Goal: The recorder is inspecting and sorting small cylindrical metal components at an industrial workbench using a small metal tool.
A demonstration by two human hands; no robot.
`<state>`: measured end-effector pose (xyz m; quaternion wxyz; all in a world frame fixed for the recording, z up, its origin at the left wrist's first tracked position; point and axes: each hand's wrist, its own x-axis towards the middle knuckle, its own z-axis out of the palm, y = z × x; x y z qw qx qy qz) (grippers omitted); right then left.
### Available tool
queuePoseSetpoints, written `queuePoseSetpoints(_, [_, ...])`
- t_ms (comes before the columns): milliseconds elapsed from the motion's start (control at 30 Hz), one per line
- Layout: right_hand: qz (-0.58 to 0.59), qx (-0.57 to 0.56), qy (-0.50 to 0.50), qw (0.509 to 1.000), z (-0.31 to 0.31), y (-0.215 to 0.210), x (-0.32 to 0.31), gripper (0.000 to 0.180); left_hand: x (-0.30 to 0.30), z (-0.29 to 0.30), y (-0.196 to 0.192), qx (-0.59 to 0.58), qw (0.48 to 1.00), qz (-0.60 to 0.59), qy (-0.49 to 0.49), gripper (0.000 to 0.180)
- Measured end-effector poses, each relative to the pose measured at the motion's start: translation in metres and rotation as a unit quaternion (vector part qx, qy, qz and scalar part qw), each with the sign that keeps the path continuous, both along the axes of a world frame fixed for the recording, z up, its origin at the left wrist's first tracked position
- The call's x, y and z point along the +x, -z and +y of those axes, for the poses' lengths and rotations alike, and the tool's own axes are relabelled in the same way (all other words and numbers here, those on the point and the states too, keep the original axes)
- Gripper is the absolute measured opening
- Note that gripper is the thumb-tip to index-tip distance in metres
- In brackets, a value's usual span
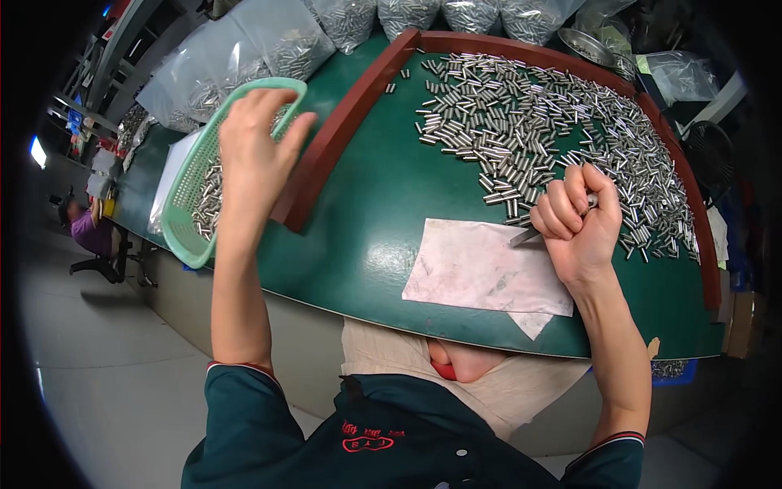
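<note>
My left hand [259,147] is raised over the mint-green plastic basket [176,230], its thumb spread away from the fingers and nothing seen in it. Short shiny metal pins [208,196] lie inside that basket. On the right, my right hand [577,218] is closed in a fist around a flat grey metal tool [524,237], whose end sticks out over a stained pale cloth [468,265]. Most of the tool is hidden by the fingers. Just beyond the fist, a wide spread of metal pins [501,122] covers the green tabletop [350,236].
A dark red wooden rail [342,134] borders the pin area. Clear bags of pins [289,53] line the back, beside a round metal dish [588,47]. A black fan [709,159] stands at right. Far left, a person in purple [91,230] sits.
</note>
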<state>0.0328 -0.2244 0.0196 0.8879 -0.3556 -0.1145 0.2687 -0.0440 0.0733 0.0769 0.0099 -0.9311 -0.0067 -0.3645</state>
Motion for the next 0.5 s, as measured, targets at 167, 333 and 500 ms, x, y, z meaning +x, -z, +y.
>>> queuePoseSetpoints(167, [-0.005,0.006,-0.007,1.0,0.003,-0.003,0.0,0.036,0.023,-0.078,0.027,-0.164,0.956,0.137,0.201,0.012])
queuePoseSetpoints(333, [0.003,0.002,0.0,1.0,0.001,-0.003,0.0,0.036,0.045,-0.113,0.05,-0.177,0.921,0.234,0.257,0.012])
queuePoseSetpoints(500, [0.007,-0.005,-0.003,1.0,0.0,0.0,0.002,0.035,0.045,-0.126,0.069,-0.188,0.919,0.225,0.264,0.014])
